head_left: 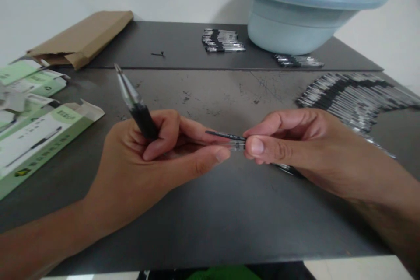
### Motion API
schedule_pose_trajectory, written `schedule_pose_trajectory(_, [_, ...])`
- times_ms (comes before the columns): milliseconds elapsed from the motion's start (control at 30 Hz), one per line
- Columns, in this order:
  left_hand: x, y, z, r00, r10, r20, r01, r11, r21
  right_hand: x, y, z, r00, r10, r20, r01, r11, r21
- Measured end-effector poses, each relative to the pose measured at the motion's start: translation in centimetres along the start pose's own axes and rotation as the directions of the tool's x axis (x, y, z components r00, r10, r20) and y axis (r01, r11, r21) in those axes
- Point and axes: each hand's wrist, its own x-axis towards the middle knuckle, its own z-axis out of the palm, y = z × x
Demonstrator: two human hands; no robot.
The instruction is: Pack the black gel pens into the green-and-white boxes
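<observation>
My left hand (141,162) is closed around a pen (138,107) with a clear tip section and black grip, its point up and to the left. The clear barrel runs through the hand, and its far end shows beyond the thumb. My right hand (288,140) pinches a black pen cap (226,135) at that clear end; its clip points left over the barrel. Whether the cap is fully seated on the barrel is hidden by the right fingertips.
A large row of pens (348,96) lies at the right, with smaller groups (223,40) farther back. Behind them stands a light blue basin (295,22). Green and white pen boxes (49,140) and a brown carton (85,35) are on the left. A small black piece (158,54) lies near the back.
</observation>
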Motion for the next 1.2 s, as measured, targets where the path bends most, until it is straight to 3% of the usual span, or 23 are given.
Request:
schedule_pose_trajectory(267, [0.2, -0.2, 0.3, 0.998, 0.037, 0.047, -0.035, 0.999, -0.030, 0.2, -0.2, -0.1, 0.998, 0.022, 0.064, -0.020, 0.999, -0.032])
schedule_pose_trajectory(433, [0.4, -0.5, 0.5, 0.996, -0.030, 0.087, 0.041, 0.990, -0.132, 0.2, 0.3, 0.0, 0.998, -0.063, 0.030, 0.063, 0.998, 0.013])
schedule_pose_trajectory(700, [0.7, -1.3, 0.0, 0.971, -0.084, 0.223, 0.142, 0.956, -0.258, 0.2, -0.5, 1.6, 0.960, -0.267, -0.087, 0.262, 0.963, -0.068])
schedule_pose_trajectory(967, [0.9, -1.6, -0.3, 0.967, -0.146, 0.209, 0.205, 0.933, -0.296, -0.6, -1.0, 1.9, 0.930, -0.334, -0.153, 0.305, 0.934, -0.188])
schedule_pose_trajectory(1200, [0.9, -1.5, -0.2, 0.969, -0.113, 0.218, 0.178, 0.936, -0.305, -0.9, -1.2, 1.5, 0.916, -0.374, -0.148, 0.309, 0.889, -0.337])
